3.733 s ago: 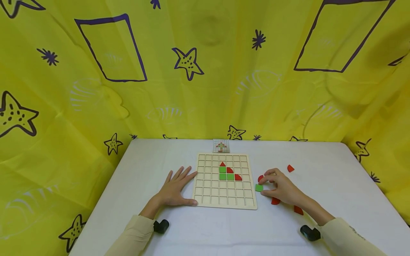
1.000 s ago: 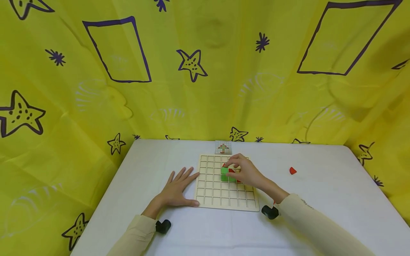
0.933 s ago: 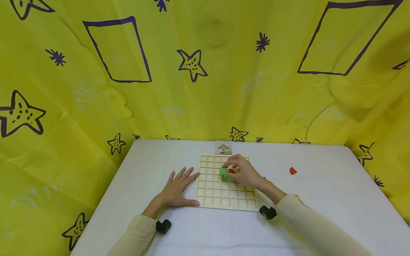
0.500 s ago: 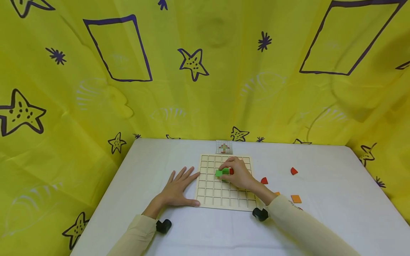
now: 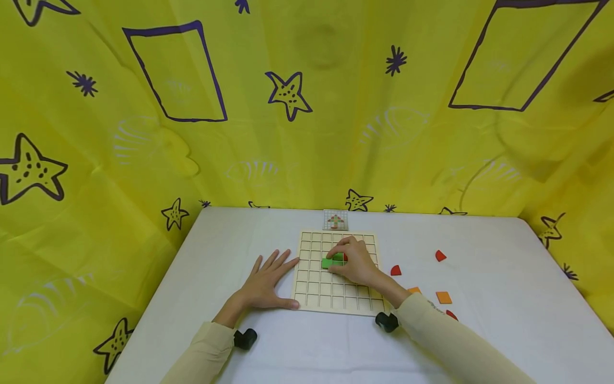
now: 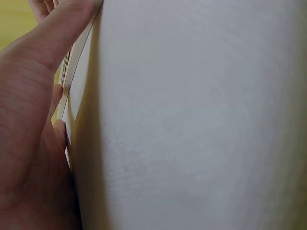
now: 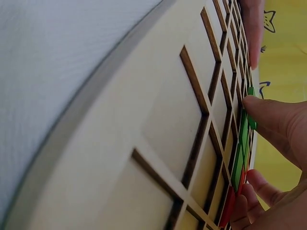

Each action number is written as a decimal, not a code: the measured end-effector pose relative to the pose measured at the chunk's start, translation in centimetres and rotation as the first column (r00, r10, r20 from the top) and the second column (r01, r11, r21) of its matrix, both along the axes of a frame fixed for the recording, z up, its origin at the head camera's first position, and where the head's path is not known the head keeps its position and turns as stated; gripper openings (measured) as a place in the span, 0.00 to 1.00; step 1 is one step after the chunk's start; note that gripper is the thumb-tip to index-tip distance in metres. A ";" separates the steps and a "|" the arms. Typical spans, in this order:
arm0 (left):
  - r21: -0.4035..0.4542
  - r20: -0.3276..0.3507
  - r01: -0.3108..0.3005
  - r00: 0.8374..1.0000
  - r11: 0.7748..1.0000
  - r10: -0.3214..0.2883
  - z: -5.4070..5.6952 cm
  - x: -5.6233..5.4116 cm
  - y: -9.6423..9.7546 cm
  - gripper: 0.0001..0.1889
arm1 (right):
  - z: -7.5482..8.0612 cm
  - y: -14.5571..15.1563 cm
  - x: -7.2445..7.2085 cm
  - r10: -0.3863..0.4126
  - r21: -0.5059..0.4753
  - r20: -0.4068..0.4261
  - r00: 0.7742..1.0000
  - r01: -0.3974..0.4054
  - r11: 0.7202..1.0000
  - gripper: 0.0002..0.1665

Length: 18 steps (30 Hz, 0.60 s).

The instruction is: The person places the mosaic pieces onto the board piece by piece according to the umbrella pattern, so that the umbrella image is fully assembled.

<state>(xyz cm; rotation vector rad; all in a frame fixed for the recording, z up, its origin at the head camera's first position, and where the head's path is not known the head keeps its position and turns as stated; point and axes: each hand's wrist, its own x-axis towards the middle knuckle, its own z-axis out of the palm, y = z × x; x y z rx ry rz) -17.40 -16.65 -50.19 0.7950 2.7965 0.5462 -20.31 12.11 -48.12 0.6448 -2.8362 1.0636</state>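
Note:
My right hand (image 5: 357,264) is over the wooden grid board (image 5: 307,288), pinching a green square tile (image 5: 326,263) between thumb and fingertips. That tile lies at the left side of other green square tiles (image 5: 338,257) set in the grid. In the right wrist view, the thumb presses near the pinched green tile (image 7: 252,91), and a red piece (image 7: 227,208) sits by the curled lower fingers. My left hand (image 5: 263,288) rests spread on the table, its fingertips and thumb touching the board's left edge. The right hand hides part of the red pieces on the board.
A small pattern card (image 5: 335,220) lies behind the board. To the right are red quarter-circle pieces (image 5: 395,270), orange square tiles (image 5: 443,297) and another red piece (image 5: 451,314) partly behind the sleeve. A yellow curtain (image 5: 307,149) encloses the white table (image 5: 240,224).
My right hand has picked up the green square right of the board and carried it left over the grid, then lowered it slightly. The left hand has stayed at the board's edge.

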 end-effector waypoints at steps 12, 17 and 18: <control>0.016 -0.006 0.000 1.000 1.000 0.000 0.0 0.0 0.1 0.58 | -0.3 0.0 -0.2 0.009 0.028 -0.010 1.000 -0.009 1.000 0.11; 0.021 -0.017 0.003 1.000 1.000 -0.003 -0.1 0.0 0.1 0.58 | -0.4 0.0 -0.2 0.020 0.021 -0.014 1.000 -0.020 1.000 0.11; 0.016 -0.014 0.003 1.000 1.000 -0.003 0.0 0.0 0.1 0.58 | -0.4 0.0 -0.2 0.020 0.020 -0.014 1.000 -0.020 1.000 0.11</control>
